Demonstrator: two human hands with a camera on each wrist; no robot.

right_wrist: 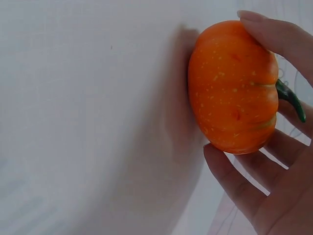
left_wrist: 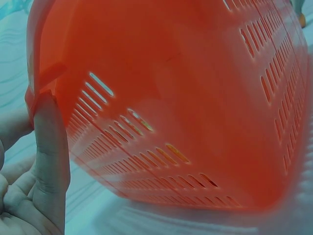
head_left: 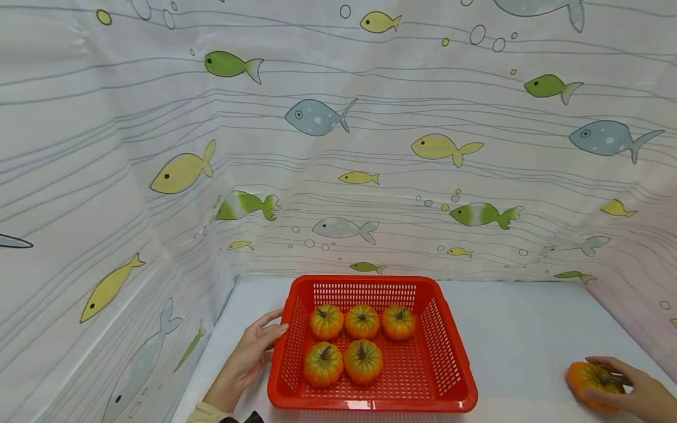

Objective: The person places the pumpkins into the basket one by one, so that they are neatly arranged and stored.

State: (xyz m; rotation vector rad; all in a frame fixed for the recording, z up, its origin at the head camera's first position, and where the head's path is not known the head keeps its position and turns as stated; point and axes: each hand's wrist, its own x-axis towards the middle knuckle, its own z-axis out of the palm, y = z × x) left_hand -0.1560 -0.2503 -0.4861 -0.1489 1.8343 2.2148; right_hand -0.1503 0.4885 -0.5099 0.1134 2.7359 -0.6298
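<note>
A red plastic basket point(head_left: 412, 405) with slotted walls stands on the table and holds several small orange pumpkins point(head_left: 362, 361) with greenish tops. At its left side my left hand point(head_left: 245, 358) grips the rim. In the left wrist view, the thumb and fingers point(left_wrist: 51, 161) meet at the edge of the basket wall point(left_wrist: 161, 98). Far to the right, my right hand point(head_left: 637, 390) holds another small pumpkin point(head_left: 587, 379) at table level. The right wrist view shows that pumpkin point(right_wrist: 232, 88) side-on, its green stem toward the palm, with thumb and fingers on opposite sides.
The white table point(head_left: 518, 335) stretches between the basket and my right hand. Behind and on both sides hangs a white sheet point(head_left: 391, 200) printed with fish and wavy lines. A small dark object point(head_left: 254, 418) shows at the bottom edge near my left sleeve.
</note>
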